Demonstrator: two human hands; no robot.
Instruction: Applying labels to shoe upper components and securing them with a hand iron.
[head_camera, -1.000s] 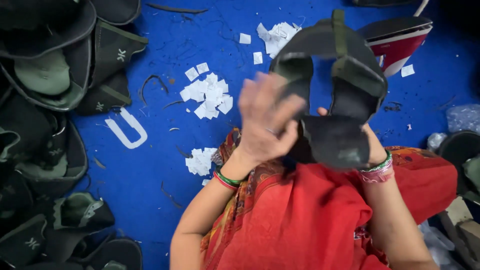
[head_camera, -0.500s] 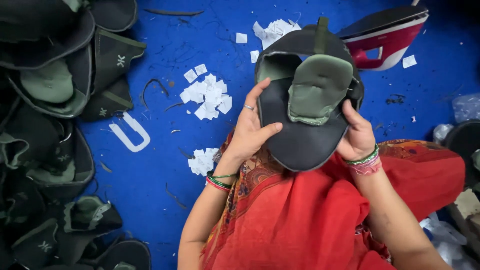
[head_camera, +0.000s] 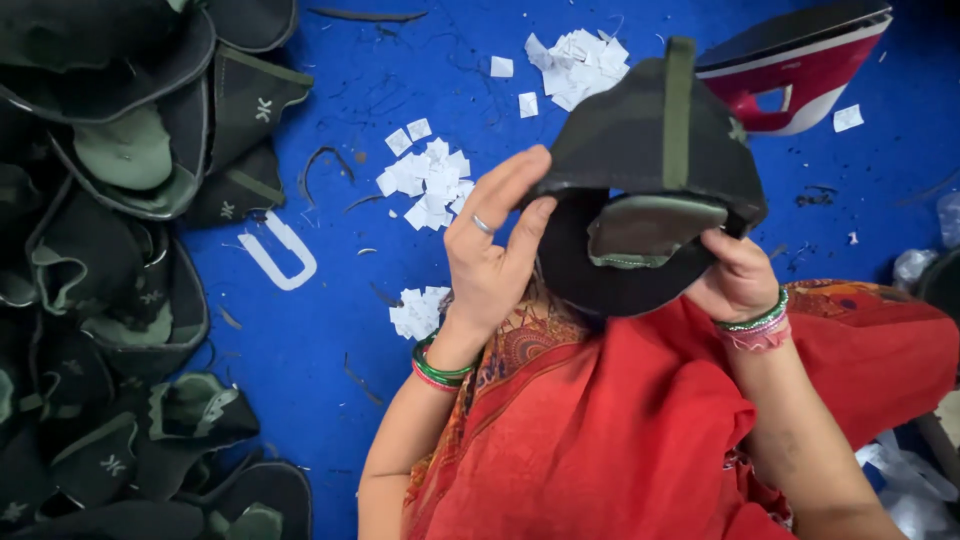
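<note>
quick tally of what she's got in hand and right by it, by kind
Hands: 2, left hand and right hand
Shoe upper held in both hands: 1, dark camouflage shoe upper
Clothes iron: 1, red clothes iron
White U-shaped piece: 1
Total: 5

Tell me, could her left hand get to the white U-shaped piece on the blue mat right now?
Probably not at once: the left hand is gripping the shoe upper. The white U-shaped piece lies bare on the blue mat, nothing between them.
</note>
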